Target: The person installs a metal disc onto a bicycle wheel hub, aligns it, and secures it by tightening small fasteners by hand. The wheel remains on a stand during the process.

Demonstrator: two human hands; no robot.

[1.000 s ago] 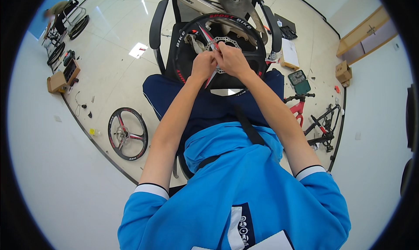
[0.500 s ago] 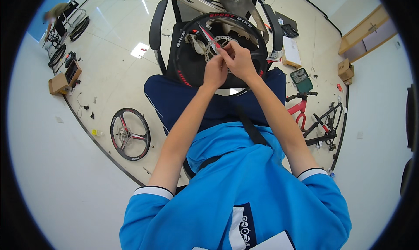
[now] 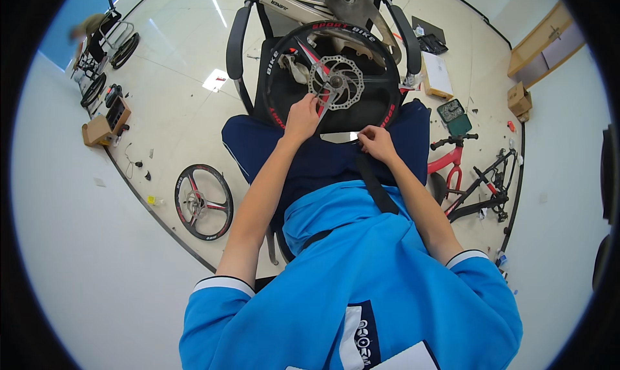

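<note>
A black three-spoke bicycle wheel (image 3: 380, 81) with red and white markings leans on my lap and the chair seat. A silver disc brake rotor (image 3: 349, 81) sits at its hub. My left hand (image 3: 302, 119) pinches by the rotor's lower left edge, beside a red and white spoke; whatever its fingertips hold is too small to make out. Lower and to the right, by the wheel's near rim, my right hand (image 3: 378, 143) has its fingers curled together over my lap. What lies between those fingers is hidden.
A black office chair (image 3: 236, 47) in front of me bears a white bike frame (image 3: 290, 7). A second wheel (image 3: 204, 202) lies at left on the floor. To the right are a red bike frame (image 3: 454, 163), a black frame (image 3: 481, 188) and a green case (image 3: 456, 117).
My hands were together over the rotor and have parted. The left has moved slightly down and left; the right has dropped toward my lap. The rotor is now uncovered.
</note>
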